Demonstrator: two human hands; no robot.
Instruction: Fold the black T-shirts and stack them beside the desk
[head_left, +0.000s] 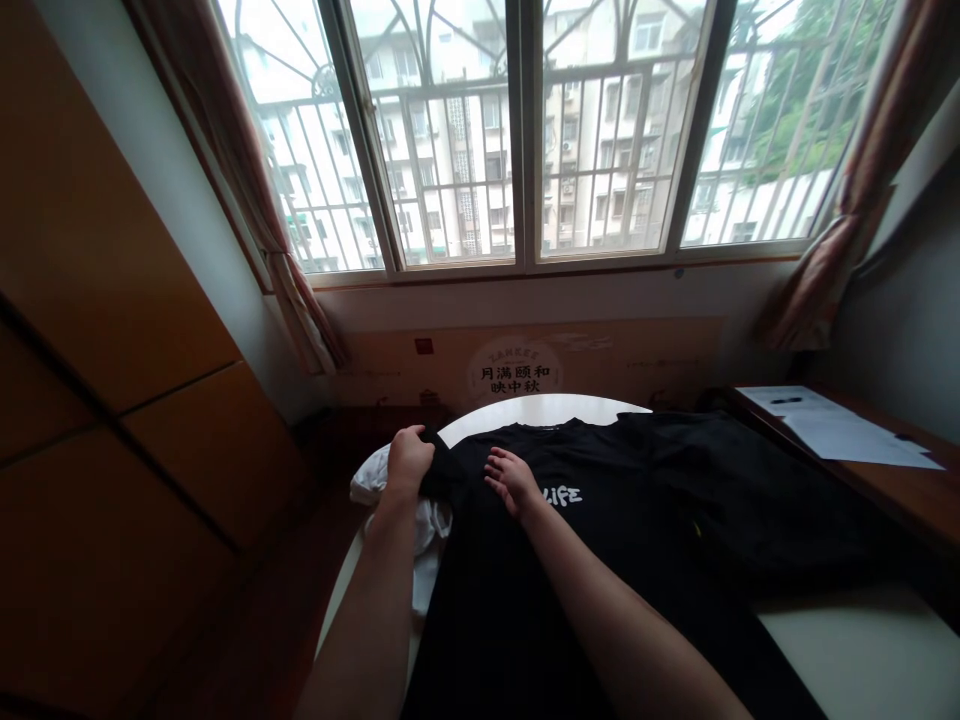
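Observation:
A black T-shirt (600, 560) with white lettering on its chest lies spread over a round white table (525, 408), its neckline toward the window. My left hand (410, 458) is closed on the shirt's left sleeve at the table's left side. Over the chest, just left of the lettering, my right hand (511, 480) has its fingers apart and holds nothing; whether it touches the cloth I cannot tell. Beside and beneath my left hand lies a crumpled white cloth (371, 478).
More dark fabric (765, 500) lies on the table's right side. A brown wooden desk (930, 500) with white papers (847, 435) stands at the right. A wooden cabinet (135, 500) rises at the left. Behind the table are a printed board (600, 360) and a barred window with curtains (289, 290).

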